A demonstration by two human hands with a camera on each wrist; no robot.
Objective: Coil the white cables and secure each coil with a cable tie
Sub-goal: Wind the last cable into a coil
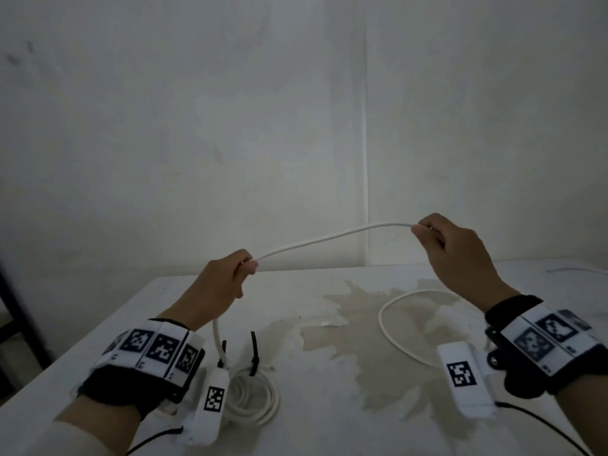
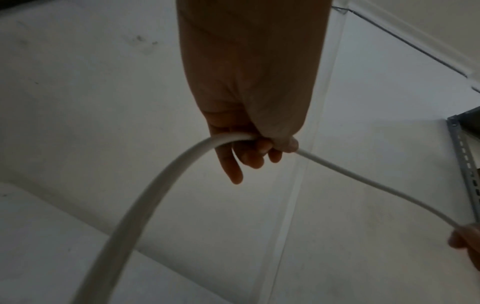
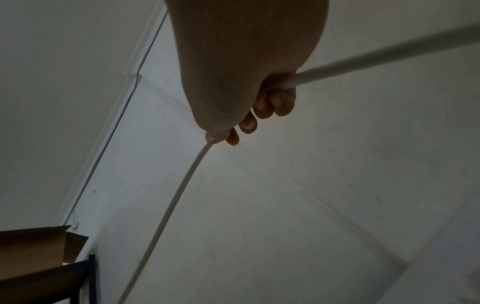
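A white cable (image 1: 332, 238) stretches in the air between my two hands, above the white table (image 1: 98, 327). My left hand (image 1: 245, 263) pinches it at the lower left; the cable (image 2: 155, 189) drops from that fist toward the table. My right hand (image 1: 424, 230) pinches it higher on the right, and the cable (image 3: 182, 185) runs on out of that fist. Its slack forms a wide loop (image 1: 391, 337) on the table under my right wrist. A finished white coil (image 1: 253, 396) lies near my left wrist, with black cable ties (image 1: 254, 353) standing up from it.
A brownish stain (image 1: 362, 320) spreads over the middle of the table. Another thin white cable (image 1: 575, 269) lies at the far right edge. A dark shelf frame (image 1: 19, 311) stands left of the table, a cardboard box (image 3: 33, 246) on it. A bare wall is behind.
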